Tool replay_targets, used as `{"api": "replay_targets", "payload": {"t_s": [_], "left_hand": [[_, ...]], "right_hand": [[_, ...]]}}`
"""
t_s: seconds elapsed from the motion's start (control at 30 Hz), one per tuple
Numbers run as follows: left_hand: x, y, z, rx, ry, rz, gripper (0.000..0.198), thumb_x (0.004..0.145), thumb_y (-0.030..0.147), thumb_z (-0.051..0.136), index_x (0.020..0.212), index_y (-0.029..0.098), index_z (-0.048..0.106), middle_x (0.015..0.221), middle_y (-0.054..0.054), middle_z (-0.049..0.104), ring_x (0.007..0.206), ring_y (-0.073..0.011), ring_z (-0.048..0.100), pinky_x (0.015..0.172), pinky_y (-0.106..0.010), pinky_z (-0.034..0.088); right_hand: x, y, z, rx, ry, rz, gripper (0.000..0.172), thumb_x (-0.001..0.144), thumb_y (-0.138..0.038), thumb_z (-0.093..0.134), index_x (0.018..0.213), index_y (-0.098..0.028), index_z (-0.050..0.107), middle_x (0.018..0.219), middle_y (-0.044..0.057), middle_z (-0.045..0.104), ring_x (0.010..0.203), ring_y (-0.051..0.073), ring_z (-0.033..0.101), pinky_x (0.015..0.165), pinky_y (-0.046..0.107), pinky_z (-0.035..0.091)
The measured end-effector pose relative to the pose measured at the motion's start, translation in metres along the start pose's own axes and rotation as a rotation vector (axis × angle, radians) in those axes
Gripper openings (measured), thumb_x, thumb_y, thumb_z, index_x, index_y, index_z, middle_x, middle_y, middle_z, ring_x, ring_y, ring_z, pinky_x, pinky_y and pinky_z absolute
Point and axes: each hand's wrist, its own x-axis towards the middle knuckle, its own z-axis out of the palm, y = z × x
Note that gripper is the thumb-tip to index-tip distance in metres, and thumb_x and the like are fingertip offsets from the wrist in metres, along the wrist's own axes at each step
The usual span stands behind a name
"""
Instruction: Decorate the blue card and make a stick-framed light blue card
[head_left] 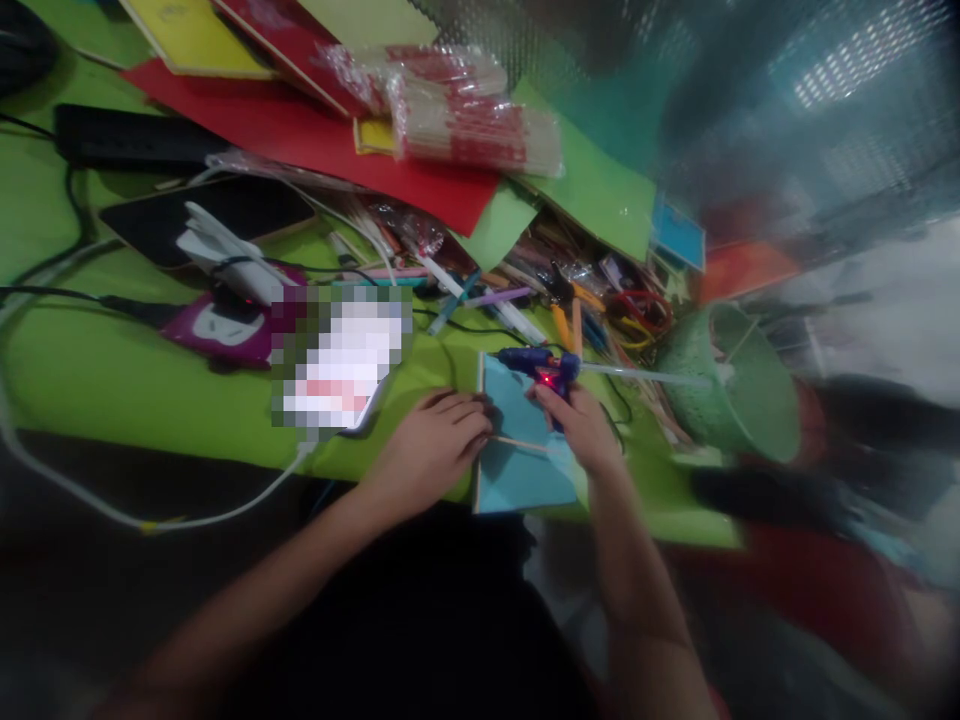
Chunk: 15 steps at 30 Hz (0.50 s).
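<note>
My right hand [589,425] is closed around the handle of a blue hot glue gun [534,360], whose small red light glows. A long translucent glue stick [645,374] sticks out of its back end, and its nozzle points left over a light-blue card [525,485]. The card lies at the table's front edge, with a thin pale strip along its left side. My left hand [446,435] rests at that side, its fingers curled and closed at the left end of a thin wooden stick [519,443] that runs across the card.
Left of my hands a lit phone [345,365] is plugged into a white cable [225,515]. Behind it sits a purple power strip [217,330]. Markers, scissors [641,315], coloured sheets and wrapped stick bundles [472,125] crowd the back. A green basket [727,380] stands right.
</note>
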Motion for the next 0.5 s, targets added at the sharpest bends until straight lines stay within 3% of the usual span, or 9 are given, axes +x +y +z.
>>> {"api": "replay_targets", "payload": {"t_s": [0.5], "left_hand": [[-0.0001,0.0003,0.001,-0.008,0.033,0.001,0.021,0.107,0.023,0.049,0.109,0.021,0.07,0.123,-0.008,0.078,0.125,-0.0259,0.069,0.112,-0.051,0.048]], "right_hand": [[0.0008,0.0005,-0.0007,-0.076,0.005,-0.015,0.043,0.086,-0.064,0.068,0.078,-0.022,0.071,0.052,-0.002,0.057,0.051,0.018,0.053,0.056,0.032,0.038]]}}
